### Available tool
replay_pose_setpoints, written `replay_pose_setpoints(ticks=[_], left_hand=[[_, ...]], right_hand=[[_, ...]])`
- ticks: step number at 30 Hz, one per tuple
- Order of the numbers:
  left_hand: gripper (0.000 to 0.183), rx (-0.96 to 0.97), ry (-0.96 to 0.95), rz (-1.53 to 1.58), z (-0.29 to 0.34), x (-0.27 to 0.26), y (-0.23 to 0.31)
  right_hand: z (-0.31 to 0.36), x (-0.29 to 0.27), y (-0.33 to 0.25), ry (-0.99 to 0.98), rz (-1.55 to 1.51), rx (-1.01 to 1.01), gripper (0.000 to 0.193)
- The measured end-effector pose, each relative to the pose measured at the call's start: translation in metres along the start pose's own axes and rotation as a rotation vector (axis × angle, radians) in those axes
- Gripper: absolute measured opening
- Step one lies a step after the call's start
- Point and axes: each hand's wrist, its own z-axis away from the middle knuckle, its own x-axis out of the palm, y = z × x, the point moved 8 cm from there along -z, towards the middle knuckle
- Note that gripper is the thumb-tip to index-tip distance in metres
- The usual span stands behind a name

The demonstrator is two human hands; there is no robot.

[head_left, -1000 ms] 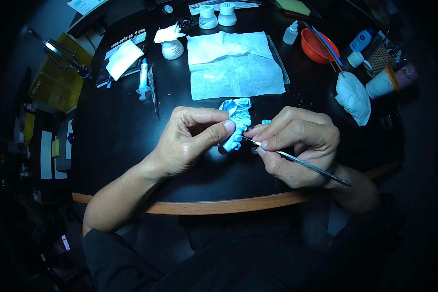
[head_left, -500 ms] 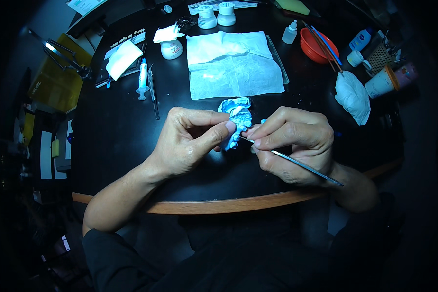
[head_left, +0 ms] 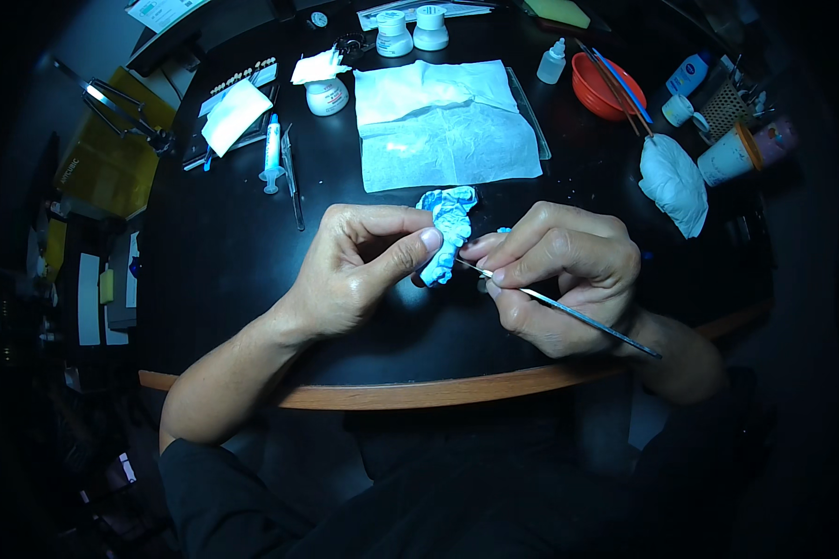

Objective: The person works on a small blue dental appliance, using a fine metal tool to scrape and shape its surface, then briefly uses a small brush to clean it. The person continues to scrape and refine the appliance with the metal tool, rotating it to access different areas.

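Note:
Between the thumb and fingers of my left hand (head_left: 364,265) is a dental cast (head_left: 450,216), pale blue under the light, with a row of teeth along its right side. My right hand (head_left: 569,270) holds a thin metal dental instrument (head_left: 578,315) in a pen grip. The instrument's fine tip points at the lower teeth of the cast; whether it touches them I cannot tell. Behind my right fingers a small blue piece (head_left: 504,230) is partly visible, mostly hidden by the hand.
Ahead lies a creased white sheet (head_left: 447,140) on a dark table (head_left: 252,317). To the left are a syringe (head_left: 272,154), tweezers (head_left: 293,177) and a tissue-topped jar (head_left: 327,96). A red bowl (head_left: 595,98), dropper bottle (head_left: 552,63) and wrapped white tissue (head_left: 673,186) stand right.
My left hand has tilted the dental cast, so its teeth are seen more edge-on. The instrument in my right hand has barely moved, its tip showing more of its length.

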Motion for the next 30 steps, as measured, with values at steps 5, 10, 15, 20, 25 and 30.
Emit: replay_pose_setpoints(ticks=[5,10,15,20,25,30], left_hand=[[0.034,-0.022,0.011,0.171,-0.004,0.004,-0.002],[0.047,-0.066,-0.015,0.13,-0.003,0.001,-0.005],[0.058,-0.094,-0.018,0.234,-0.002,0.0,-0.003],[0.074,0.025,-0.114,0.107,-0.005,0.007,0.0],[0.074,0.003,-0.065,0.15,-0.004,0.006,0.001],[0.066,0.052,-0.02,0.105,-0.006,0.005,0.005]], right_hand=[[0.001,0.001,0.003,0.003,0.016,-0.007,0.014],[0.001,0.001,0.007,0.014,0.02,0.036,0.013],[0.002,-0.001,0.014,0.071,0.009,0.052,0.01],[0.004,-0.006,0.019,0.115,-0.03,0.127,0.007],[0.003,-0.007,0.017,0.095,-0.021,0.11,0.007],[0.003,-0.008,0.007,0.106,-0.018,0.086,0.007]])
